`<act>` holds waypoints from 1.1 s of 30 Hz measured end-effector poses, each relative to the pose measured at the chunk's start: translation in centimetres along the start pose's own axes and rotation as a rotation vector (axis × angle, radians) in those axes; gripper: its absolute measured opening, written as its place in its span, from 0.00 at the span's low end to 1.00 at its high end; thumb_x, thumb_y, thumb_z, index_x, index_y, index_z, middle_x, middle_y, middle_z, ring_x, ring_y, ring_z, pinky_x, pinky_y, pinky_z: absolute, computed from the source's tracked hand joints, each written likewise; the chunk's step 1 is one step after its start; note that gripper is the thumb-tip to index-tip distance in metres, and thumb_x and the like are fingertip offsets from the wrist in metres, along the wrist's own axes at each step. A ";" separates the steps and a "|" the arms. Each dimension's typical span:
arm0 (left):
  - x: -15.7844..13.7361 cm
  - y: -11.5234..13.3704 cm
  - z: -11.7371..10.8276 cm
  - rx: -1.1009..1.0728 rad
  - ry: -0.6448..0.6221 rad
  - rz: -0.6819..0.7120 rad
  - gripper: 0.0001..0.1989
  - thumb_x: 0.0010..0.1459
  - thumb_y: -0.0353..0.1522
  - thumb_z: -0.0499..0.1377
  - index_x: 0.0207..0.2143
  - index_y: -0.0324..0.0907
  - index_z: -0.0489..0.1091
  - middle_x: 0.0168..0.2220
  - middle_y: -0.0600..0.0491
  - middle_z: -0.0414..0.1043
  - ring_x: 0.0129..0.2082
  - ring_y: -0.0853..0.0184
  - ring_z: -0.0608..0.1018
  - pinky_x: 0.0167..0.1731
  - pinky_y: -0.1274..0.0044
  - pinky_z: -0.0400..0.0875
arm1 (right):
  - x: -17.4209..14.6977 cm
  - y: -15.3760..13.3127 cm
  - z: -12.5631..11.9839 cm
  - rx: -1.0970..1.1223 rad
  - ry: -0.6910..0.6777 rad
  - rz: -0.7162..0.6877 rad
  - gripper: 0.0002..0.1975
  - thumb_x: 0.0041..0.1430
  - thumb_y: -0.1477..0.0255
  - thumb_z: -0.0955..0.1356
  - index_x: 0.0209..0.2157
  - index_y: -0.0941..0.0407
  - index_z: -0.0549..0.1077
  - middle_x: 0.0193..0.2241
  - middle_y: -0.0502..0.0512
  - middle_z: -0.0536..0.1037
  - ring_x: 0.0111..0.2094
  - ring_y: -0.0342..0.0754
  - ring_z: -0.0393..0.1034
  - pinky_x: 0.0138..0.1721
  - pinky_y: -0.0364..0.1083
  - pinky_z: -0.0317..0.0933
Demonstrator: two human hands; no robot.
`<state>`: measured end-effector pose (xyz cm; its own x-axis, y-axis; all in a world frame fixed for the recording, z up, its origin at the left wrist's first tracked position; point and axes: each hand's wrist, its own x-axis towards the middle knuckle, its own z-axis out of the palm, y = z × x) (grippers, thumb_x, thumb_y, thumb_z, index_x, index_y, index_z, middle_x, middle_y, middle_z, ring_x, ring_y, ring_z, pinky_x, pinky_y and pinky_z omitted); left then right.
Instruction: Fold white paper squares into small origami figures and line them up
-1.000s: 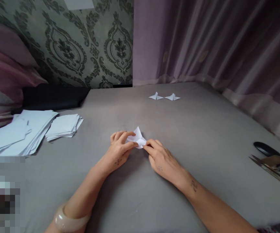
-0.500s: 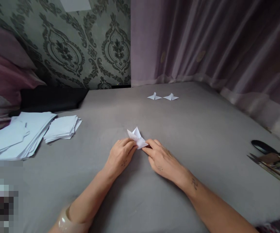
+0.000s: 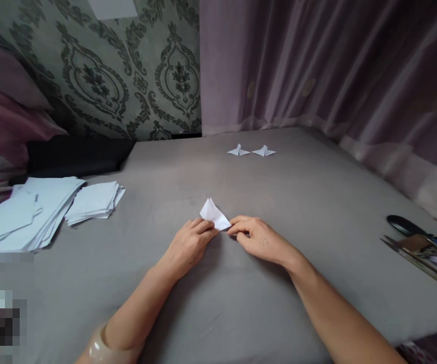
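Note:
A small folded white paper (image 3: 215, 214) lies between my hands on the grey-covered surface (image 3: 210, 313), its pointed end facing away from me. My left hand (image 3: 192, 243) has its fingers closed on the near left edge of this paper. At the right corner, the fingertips of my right hand (image 3: 258, 237) pinch the paper's edge. Parts of the folds are hidden under my left fingers. Farther back stand two folded paper figures with wing-like points, a left one (image 3: 238, 150) and a right one (image 3: 264, 151).
At left lie a pile of large white sheets (image 3: 57, 202) and a stack of smaller paper pieces (image 3: 93, 201). A black folded cloth (image 3: 78, 154) is behind them. Scissors (image 3: 411, 258) and a black-handled tool (image 3: 405, 225) lie at the right. A curtain (image 3: 279, 65) hangs behind.
The paper's raised flaps have come together into a narrower, flatter pointed shape. My right hand has shifted slightly right and turned. The view has moved a little.

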<state>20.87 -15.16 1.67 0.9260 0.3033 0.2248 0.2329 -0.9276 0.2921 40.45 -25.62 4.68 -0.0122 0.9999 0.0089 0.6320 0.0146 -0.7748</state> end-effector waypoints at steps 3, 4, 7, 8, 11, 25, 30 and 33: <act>0.1 0.0 0.0 -0.030 -0.021 0.010 0.16 0.65 0.25 0.46 0.47 0.41 0.70 0.45 0.47 0.71 0.43 0.64 0.71 0.43 0.72 0.67 | 0.3 0.9 0.0 0.079 0.045 0.147 0.16 0.53 0.80 0.60 0.33 0.54 0.79 0.34 0.52 0.79 0.35 0.45 0.73 0.38 0.43 0.65; 0.1 0.0 0.0 -0.036 -0.029 0.011 0.17 0.65 0.25 0.45 0.48 0.41 0.70 0.45 0.47 0.71 0.43 0.64 0.70 0.44 0.72 0.67 | 0.4 1.1 0.1 0.096 0.056 0.190 0.16 0.53 0.79 0.60 0.33 0.55 0.78 0.31 0.51 0.79 0.33 0.45 0.73 0.36 0.43 0.65; 0.2 -0.1 0.0 -0.035 -0.042 0.015 0.19 0.63 0.24 0.45 0.50 0.43 0.69 0.45 0.47 0.70 0.43 0.63 0.70 0.44 0.71 0.67 | 0.8 1.8 0.5 0.151 0.095 0.264 0.14 0.52 0.78 0.61 0.31 0.55 0.77 0.27 0.51 0.79 0.29 0.43 0.72 0.31 0.41 0.65; 0.2 -0.1 0.0 -0.033 -0.043 0.011 0.20 0.63 0.23 0.45 0.51 0.44 0.69 0.45 0.47 0.70 0.43 0.63 0.70 0.44 0.70 0.67 | 0.9 1.9 0.6 0.168 0.109 0.274 0.13 0.52 0.79 0.61 0.31 0.56 0.76 0.27 0.51 0.79 0.28 0.43 0.72 0.30 0.41 0.64; 0.3 0.1 0.0 -0.031 -0.048 -0.007 0.23 0.61 0.22 0.45 0.52 0.47 0.69 0.46 0.46 0.69 0.43 0.62 0.69 0.44 0.70 0.67 | 1.2 2.1 0.8 0.208 0.142 0.290 0.11 0.50 0.79 0.61 0.31 0.56 0.75 0.27 0.52 0.79 0.28 0.42 0.72 0.29 0.40 0.64; 0.6 0.7 0.3 0.054 -0.081 -0.048 0.27 0.59 0.22 0.47 0.56 0.54 0.63 0.46 0.47 0.64 0.42 0.60 0.67 0.40 0.69 0.64 | 1.5 1.1 1.6 0.034 0.252 0.260 0.06 0.52 0.73 0.65 0.33 0.55 0.73 0.27 0.50 0.77 0.26 0.42 0.69 0.30 0.41 0.61; 0.3 0.9 -0.5 0.049 0.024 0.013 0.16 0.58 0.23 0.49 0.46 0.44 0.69 0.42 0.48 0.69 0.40 0.62 0.70 0.38 0.71 0.64 | 1.6 0.6 2.8 -0.110 0.330 0.174 0.06 0.53 0.69 0.68 0.35 0.54 0.72 0.32 0.49 0.75 0.27 0.41 0.67 0.31 0.41 0.60; 0.2 0.8 -1.1 0.045 0.302 -0.114 0.10 0.56 0.24 0.52 0.41 0.41 0.66 0.40 0.47 0.68 0.40 0.62 0.70 0.42 0.70 0.65 | 1.3 0.2 3.0 -0.157 0.287 0.070 0.04 0.57 0.74 0.66 0.33 0.54 0.72 0.32 0.49 0.75 0.29 0.40 0.67 0.32 0.40 0.59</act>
<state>20.96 -15.63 2.94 0.7649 0.4506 0.4603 0.3491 -0.8905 0.2917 38.22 -24.30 2.66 0.2402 0.9584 0.1541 0.7357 -0.0762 -0.6731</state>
